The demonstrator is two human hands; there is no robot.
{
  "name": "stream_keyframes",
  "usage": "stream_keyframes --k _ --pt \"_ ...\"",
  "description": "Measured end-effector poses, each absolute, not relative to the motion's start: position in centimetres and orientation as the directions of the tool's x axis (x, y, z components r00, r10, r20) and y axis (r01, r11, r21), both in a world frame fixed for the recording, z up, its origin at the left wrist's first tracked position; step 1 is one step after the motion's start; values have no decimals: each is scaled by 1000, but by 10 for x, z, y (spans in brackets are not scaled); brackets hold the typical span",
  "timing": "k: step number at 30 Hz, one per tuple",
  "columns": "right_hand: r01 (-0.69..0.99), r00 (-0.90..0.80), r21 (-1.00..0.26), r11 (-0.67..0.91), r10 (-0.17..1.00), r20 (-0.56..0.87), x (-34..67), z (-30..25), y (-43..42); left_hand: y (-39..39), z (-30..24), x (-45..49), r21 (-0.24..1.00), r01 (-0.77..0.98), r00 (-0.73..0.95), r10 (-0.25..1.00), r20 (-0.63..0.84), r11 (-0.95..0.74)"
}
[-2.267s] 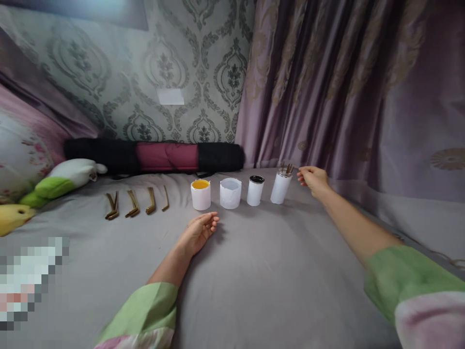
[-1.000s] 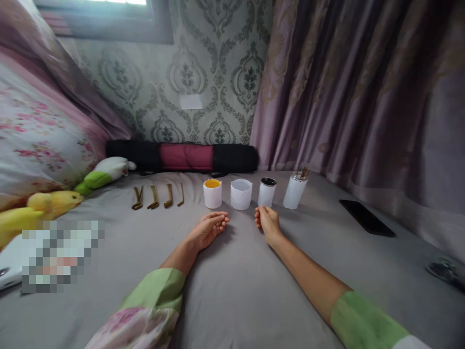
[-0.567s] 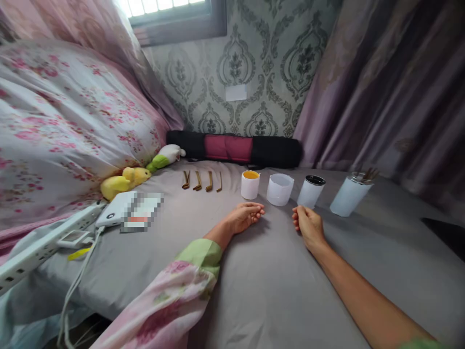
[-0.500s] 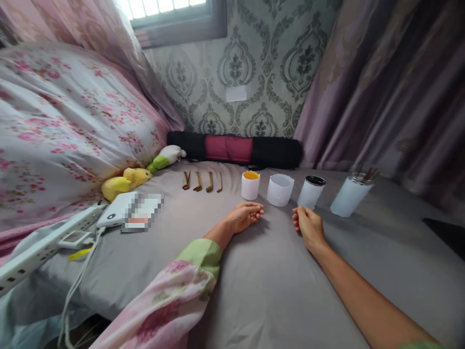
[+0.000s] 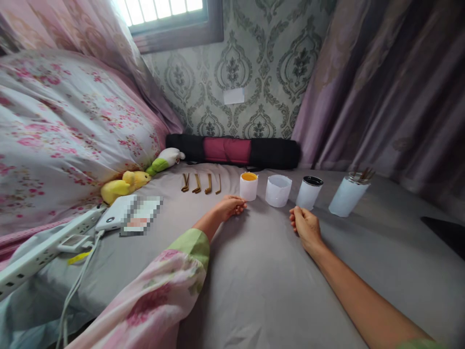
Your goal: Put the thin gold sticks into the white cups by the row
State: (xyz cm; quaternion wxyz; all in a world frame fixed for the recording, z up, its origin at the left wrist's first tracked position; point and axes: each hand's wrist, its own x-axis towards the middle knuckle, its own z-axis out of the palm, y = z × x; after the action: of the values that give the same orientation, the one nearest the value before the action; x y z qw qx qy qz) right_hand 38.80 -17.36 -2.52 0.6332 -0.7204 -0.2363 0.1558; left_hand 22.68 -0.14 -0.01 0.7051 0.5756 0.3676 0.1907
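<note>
Four white cups stand in a row on the grey bedsheet: a yellow-filled cup [image 5: 249, 186], an empty wide cup [image 5: 278, 190], a black-rimmed cup [image 5: 309, 192] and a tall cup [image 5: 346, 196] holding brown sticks. Several brown bent sticks [image 5: 202, 183] lie in a row left of the cups. My left hand [image 5: 228, 207] rests on the sheet just in front of the yellow-filled cup, fingers loosely curled, holding nothing. My right hand [image 5: 305, 225] lies in front of the black-rimmed cup with its fingers curled closed; nothing shows in it.
A black and maroon rolled bag [image 5: 232, 150] lies along the wall behind the cups. Plush toys [image 5: 125, 183], a white device [image 5: 118, 216], a power strip [image 5: 39, 252] and floral bedding [image 5: 65, 131] crowd the left. A dark phone [image 5: 445, 228] lies at right, by the curtain [image 5: 392, 87].
My right hand came back from the tall cup to rest in front of the black-rimmed cup. My left hand has slid forward and left, toward the yellow-filled cup. The view swung left.
</note>
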Motion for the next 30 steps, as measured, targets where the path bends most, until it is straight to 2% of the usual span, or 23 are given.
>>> stream_keyframes --k 6,10,18,24,30 --pt "155 833 -984 -84 547 85 390 -28 -173 23 2 222 951 295 544 802 -246 92" --pt "162 836 -983 -82 541 92 390 -28 -173 36 8 216 887 459 442 879 -181 -49" --pt "219 823 -975 -43 544 161 393 -33 -171 62 19 207 566 770 355 935 4 -295" --pt "210 824 -977 -47 546 151 393 -33 -172 77 18 207 353 847 397 914 80 -398" --pt "209 828 -977 -52 540 148 390 -31 -173 89 15 210 235 864 437 895 90 -445"
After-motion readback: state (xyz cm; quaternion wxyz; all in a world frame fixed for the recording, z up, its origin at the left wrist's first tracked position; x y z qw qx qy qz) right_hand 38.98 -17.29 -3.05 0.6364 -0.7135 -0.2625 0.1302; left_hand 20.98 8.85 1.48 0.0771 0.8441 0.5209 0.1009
